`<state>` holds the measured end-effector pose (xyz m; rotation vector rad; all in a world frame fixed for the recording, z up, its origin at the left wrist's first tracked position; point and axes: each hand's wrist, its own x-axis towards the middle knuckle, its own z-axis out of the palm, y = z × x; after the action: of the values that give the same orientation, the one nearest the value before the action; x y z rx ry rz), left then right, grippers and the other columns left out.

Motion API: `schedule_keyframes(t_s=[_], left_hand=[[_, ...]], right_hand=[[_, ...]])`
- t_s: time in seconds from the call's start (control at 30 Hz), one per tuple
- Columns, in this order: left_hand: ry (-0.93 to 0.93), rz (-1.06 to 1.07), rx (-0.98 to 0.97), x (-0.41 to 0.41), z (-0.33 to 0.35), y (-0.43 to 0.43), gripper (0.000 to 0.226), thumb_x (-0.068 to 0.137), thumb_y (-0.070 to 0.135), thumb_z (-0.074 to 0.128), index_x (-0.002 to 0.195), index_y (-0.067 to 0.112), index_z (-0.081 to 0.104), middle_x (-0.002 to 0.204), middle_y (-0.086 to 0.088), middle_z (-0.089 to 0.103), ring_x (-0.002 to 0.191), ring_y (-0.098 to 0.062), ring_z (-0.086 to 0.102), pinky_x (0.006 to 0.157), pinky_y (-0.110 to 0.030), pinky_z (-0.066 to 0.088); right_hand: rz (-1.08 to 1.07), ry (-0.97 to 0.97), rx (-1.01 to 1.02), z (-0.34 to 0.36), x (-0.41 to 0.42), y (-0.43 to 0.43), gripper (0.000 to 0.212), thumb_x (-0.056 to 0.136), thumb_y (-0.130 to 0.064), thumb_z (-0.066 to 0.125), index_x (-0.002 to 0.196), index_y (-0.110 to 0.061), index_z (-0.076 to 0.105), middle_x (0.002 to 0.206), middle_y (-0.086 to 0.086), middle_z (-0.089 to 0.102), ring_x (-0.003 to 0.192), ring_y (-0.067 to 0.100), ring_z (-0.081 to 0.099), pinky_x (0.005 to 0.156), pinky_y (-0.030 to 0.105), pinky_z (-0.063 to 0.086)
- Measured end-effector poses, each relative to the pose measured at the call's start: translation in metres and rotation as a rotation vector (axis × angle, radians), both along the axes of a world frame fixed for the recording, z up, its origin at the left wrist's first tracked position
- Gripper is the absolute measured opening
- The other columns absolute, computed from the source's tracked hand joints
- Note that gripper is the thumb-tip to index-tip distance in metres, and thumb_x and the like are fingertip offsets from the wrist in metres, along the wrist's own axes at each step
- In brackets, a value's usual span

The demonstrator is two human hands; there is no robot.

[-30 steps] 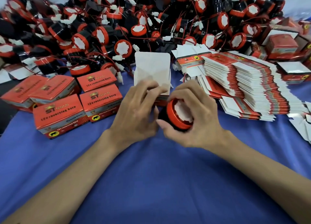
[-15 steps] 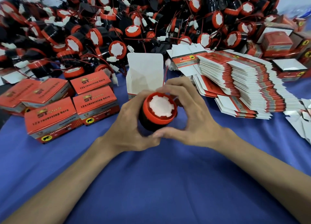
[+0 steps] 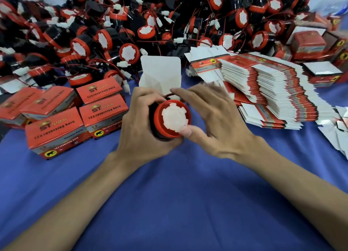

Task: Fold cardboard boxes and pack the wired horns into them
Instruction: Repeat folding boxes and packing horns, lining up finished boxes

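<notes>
Wired horn [image 3: 172, 119] (rigid, probably light plastic, best held by its black barrel) is clasped in the left grip [image 3: 143, 126] just short of the open carton [image 3: 161, 75]; right grip [image 3: 216, 122] is spread, thumb on the horn's white face.

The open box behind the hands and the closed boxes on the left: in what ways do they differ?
The open box has its lid flap standing up; the closed boxes have their lids shut. The open box shows a plain white inside; the closed boxes show red printed tops. The open box stands alone; the closed boxes lie grouped side by side. Both rest on the blue cloth.
</notes>
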<state>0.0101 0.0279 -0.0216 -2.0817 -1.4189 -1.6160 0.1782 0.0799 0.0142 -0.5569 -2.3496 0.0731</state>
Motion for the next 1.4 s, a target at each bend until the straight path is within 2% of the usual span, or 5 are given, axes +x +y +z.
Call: schedule_keyframes(t_s=[0.1, 0.6, 0.8, 1.1, 1.4], left_hand=[[-0.051, 0.126, -0.049, 0.0, 0.0, -0.001, 0.07, 0.069, 0.046, 0.076, 0.117, 0.012, 0.038, 0.11, -0.005, 0.04, 0.096, 0.0, 0.042, 0.073, -0.012, 0.042], [-0.097, -0.289, -0.2, -0.008, -0.001, 0.0, 0.079, 0.079, 0.025, 0.064, 0.143, 0.009, 0.021, 0.146, 0.027, 0.029, 0.135, -0.003, 0.038, 0.108, -0.02, 0.033], [-0.186, -0.164, -0.124, -0.005, -0.002, -0.002, 0.068, 0.08, 0.028, 0.07, 0.135, 0.017, 0.031, 0.135, 0.02, 0.042, 0.124, -0.012, 0.051, 0.1, -0.032, 0.046], [-0.266, -0.014, 0.011, -0.006, -0.003, 0.006, 0.06, 0.07, 0.02, 0.076, 0.11, 0.012, 0.033, 0.119, -0.009, 0.041, 0.119, 0.002, 0.046, 0.097, -0.014, 0.038], [-0.085, 0.122, -0.099, -0.001, 0.004, 0.005, 0.07, 0.072, 0.029, 0.07, 0.122, -0.013, 0.043, 0.117, -0.008, 0.036, 0.112, 0.02, 0.035, 0.091, -0.001, 0.032]], right_hand=[[-0.052, -0.011, -0.162, -0.002, -0.006, -0.012, 0.084, 0.08, -0.071, 0.039, 0.135, -0.009, 0.05, 0.105, 0.005, 0.062, 0.081, 0.023, 0.062, 0.065, 0.035, 0.052], [0.176, 0.172, -0.325, -0.013, -0.002, 0.01, 0.076, 0.083, -0.04, 0.064, 0.141, 0.0, 0.036, 0.119, -0.009, 0.051, 0.108, -0.003, 0.05, 0.093, 0.007, 0.041], [0.116, 0.156, -0.344, -0.013, -0.002, 0.01, 0.076, 0.093, -0.049, 0.043, 0.147, 0.0, 0.024, 0.076, -0.021, 0.048, 0.058, -0.008, 0.047, 0.062, 0.002, 0.035], [0.058, 0.328, -0.463, -0.016, -0.017, -0.007, 0.048, 0.086, -0.024, 0.065, 0.128, -0.003, 0.057, 0.107, 0.01, 0.064, 0.092, 0.019, 0.062, 0.08, 0.028, 0.054], [-0.163, 0.363, -0.696, -0.02, -0.026, -0.019, 0.046, 0.077, -0.054, 0.07, 0.118, -0.035, 0.064, 0.106, -0.012, 0.053, 0.101, -0.001, 0.053, 0.082, 0.027, 0.051]])
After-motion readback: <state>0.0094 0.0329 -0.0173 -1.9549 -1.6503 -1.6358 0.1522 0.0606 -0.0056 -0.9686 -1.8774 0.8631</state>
